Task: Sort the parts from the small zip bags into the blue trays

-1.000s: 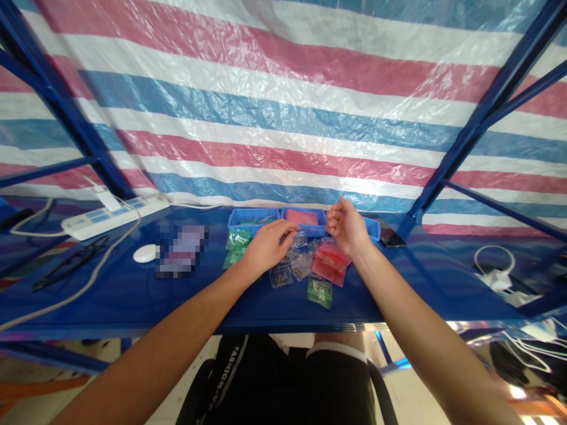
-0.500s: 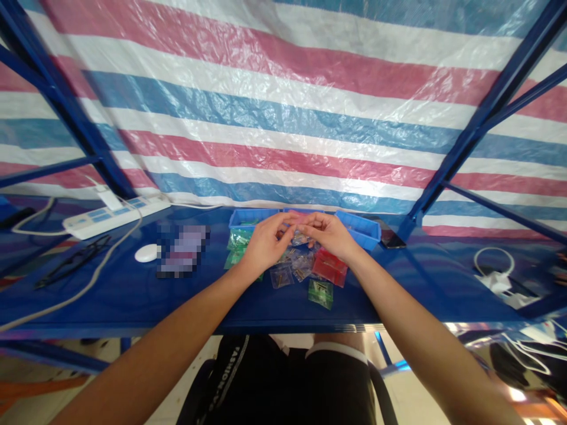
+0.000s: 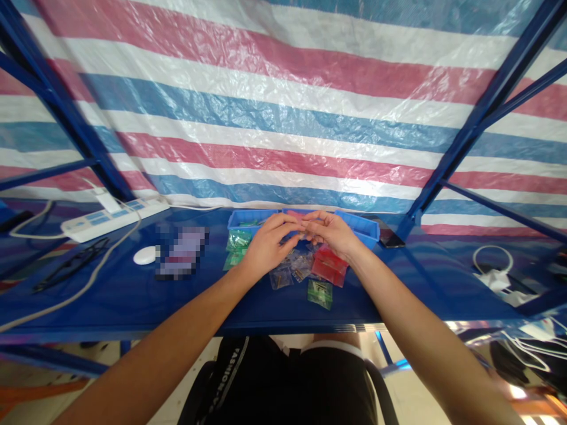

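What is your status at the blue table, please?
Left hand, right hand: close together, any hold unclear. Clear bags on the near side, red plastic beside them. Hands partly hide blue trays.

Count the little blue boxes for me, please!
3: the left box, beyond the left hand; the right box, beyond the right hand; and the middle box, between those two and partly hidden by the hands. The hands could hide more.
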Tool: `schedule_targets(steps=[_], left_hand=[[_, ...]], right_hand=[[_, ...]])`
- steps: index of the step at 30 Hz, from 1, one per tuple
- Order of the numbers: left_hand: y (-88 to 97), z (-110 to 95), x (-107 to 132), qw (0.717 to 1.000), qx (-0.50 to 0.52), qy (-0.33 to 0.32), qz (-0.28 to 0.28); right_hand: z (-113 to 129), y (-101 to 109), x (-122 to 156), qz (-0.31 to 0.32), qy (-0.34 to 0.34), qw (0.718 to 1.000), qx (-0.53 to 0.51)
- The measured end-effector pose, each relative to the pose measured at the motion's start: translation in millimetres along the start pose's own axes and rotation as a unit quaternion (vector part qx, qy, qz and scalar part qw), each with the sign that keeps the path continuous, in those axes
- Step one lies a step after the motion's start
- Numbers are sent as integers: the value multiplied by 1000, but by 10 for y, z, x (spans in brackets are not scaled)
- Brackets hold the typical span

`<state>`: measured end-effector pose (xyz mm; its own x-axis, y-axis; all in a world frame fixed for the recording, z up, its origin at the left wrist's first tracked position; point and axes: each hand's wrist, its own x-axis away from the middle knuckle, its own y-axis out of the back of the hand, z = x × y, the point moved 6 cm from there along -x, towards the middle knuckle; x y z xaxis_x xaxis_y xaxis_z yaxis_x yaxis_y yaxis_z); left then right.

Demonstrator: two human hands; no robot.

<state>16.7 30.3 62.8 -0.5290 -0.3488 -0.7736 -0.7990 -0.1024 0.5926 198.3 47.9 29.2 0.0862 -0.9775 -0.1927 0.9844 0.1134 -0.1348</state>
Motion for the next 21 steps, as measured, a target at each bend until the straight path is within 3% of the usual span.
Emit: schedule_targets(steps=[3, 9, 16, 21], left_hand=[[34, 18, 6, 1000, -9, 0, -12], [69, 33, 2, 999, 2, 41, -24], [75, 82, 8, 998, -7, 61, -34], [61, 75, 1, 998, 7, 54, -23]], right_hand=[[-10, -63, 14, 20, -8, 1000, 8], [50, -72, 20, -2, 30, 999, 44], [127, -161, 72, 78, 69, 990, 96], [72, -130, 54, 75, 57, 989, 113]])
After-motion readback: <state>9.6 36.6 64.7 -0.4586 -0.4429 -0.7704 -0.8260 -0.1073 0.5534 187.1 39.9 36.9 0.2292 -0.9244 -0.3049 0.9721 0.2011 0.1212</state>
